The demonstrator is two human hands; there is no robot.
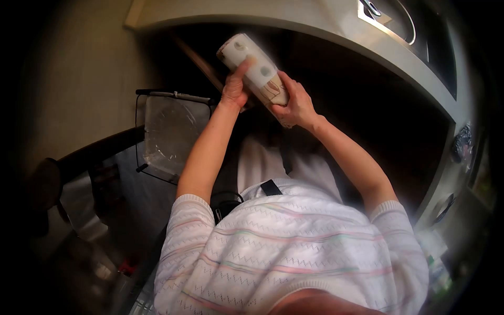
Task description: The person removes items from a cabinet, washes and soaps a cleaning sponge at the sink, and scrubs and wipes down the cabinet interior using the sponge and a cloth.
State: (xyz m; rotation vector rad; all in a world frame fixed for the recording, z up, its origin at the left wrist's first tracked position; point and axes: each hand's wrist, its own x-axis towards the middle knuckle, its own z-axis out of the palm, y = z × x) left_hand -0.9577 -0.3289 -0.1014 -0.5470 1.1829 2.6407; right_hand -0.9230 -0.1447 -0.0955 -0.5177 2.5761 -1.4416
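A thick white roll-shaped object (257, 71) with brown line patterns and grey round spots is held up at a slant in front of me. Whether it is a paper roll or a wrapped package I cannot tell. My left hand (236, 86) grips its left side, with the thumb lying across the white surface. On the lower right, my right hand (298, 102) wraps round the patterned end. Most of the fingers behind the object are hidden.
Below and left stands a dark-framed bin (176, 131) lined with clear plastic. A pale curved counter edge (315, 26) arches over a dark space ahead, with a sink-like fixture (386, 18) at upper right. A dark plastic bag (462, 143) hangs at the right.
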